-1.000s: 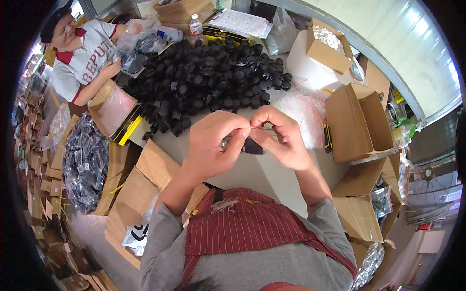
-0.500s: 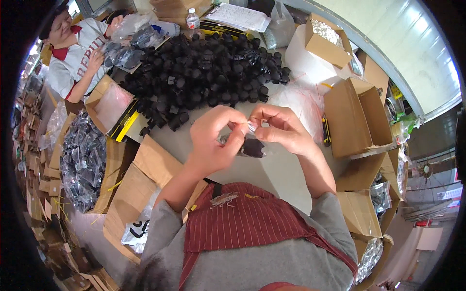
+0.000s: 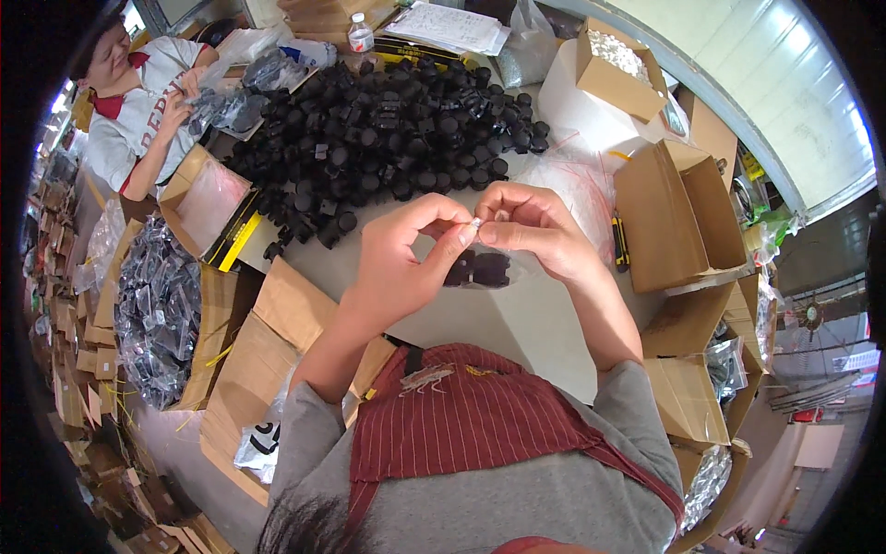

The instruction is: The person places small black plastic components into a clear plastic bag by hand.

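Our left hand point(image 3: 401, 263) and right hand point(image 3: 546, 238) meet above the worktop point(image 3: 535, 328), out from the middle of its near edge. On each, thumb and index fingers point(image 3: 454, 242) are pinched almost together on a small pale, gathered bit, which looks like the neck of a clear bag point(image 3: 477, 270). That bag, with dark pieces in it, is just below our fingers, over the middle of the worktop's near part; we cannot tell whether it hangs free or rests on the surface.

Beyond our hands, a heap of black parts point(image 3: 388, 138) spreads toward the far edge, where a bottle point(image 3: 361, 33) and sheets of paper point(image 3: 452, 28) sit. Near the far right corner, a small carton point(image 3: 622, 69) holds white pieces. By the right edge stands an open carton point(image 3: 678, 217), with a yellow-and-black cutter point(image 3: 619, 242) just beside it. By the left edge, a box point(image 3: 242, 231) holds clear plastic. Near the far left corner, a co-worker point(image 3: 129, 120) handles bagged dark items point(image 3: 226, 109).
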Tool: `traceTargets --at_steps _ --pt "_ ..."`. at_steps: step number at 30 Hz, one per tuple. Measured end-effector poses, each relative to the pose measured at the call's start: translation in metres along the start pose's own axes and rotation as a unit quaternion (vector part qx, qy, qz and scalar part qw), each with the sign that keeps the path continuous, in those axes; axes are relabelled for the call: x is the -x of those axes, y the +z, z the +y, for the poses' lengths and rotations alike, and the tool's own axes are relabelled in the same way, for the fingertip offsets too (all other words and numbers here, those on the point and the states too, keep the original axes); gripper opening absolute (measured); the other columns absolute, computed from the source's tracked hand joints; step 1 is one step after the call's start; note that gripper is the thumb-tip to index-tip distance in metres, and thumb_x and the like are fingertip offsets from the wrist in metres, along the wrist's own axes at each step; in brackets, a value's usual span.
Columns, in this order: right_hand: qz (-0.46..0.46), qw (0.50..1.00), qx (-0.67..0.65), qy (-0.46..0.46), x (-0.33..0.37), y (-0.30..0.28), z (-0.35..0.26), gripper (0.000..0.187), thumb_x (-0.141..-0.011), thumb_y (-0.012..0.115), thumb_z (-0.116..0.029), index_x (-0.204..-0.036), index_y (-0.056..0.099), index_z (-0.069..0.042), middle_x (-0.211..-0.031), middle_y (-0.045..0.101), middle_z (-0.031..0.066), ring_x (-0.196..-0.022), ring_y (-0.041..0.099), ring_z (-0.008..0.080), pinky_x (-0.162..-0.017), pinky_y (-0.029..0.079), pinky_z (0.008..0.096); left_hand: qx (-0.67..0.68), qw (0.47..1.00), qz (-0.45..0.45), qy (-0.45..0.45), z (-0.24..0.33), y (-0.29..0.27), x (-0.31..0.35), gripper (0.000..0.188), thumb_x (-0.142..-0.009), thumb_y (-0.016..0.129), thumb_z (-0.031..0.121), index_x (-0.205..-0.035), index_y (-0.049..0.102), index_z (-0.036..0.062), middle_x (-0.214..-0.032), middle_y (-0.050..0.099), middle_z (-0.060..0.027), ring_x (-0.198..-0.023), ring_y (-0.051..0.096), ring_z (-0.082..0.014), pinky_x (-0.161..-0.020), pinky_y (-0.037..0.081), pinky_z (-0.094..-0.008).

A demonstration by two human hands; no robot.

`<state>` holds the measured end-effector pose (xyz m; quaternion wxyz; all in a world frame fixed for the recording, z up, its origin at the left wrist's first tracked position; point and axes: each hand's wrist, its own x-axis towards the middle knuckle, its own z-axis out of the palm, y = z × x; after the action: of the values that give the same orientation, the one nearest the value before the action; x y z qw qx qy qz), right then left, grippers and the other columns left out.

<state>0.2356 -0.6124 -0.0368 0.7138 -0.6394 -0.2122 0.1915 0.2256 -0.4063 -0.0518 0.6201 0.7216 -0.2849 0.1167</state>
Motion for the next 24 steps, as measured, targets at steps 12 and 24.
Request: traceTargets --at_steps 12,24 --pt "0.034 0.993 0.114 -0.003 0.001 -0.004 -0.008 0.015 -0.092 0.069 -0.014 -0.099 0.068 -0.001 -0.091 0.068 0.0005 -0.087 0.06 0.007 -0.076 0.047 0.0237 -0.054 0.996 0.054 0.044 -0.003 0.002 0.0 0.006 -0.08 0.065 -0.003 -0.085 0.063 0.0004 -0.075 0.064 -0.008 -0.066 0.062 -0.0157 -0.064 0.051 -0.0269" --pt "-0.003 0.988 0.14 -0.062 0.0 -0.003 -0.001 0.011 -0.091 0.068 -0.011 -0.094 0.065 -0.001 -0.085 0.064 -0.0012 -0.081 0.056 0.0055 -0.073 0.045 0.0233 -0.102 0.989 0.022 0.105 0.0 0.003 -0.002 0.007 -0.079 0.066 -0.006 -0.084 0.065 -0.0013 -0.075 0.064 -0.008 -0.066 0.06 -0.0139 -0.063 0.048 -0.0252"
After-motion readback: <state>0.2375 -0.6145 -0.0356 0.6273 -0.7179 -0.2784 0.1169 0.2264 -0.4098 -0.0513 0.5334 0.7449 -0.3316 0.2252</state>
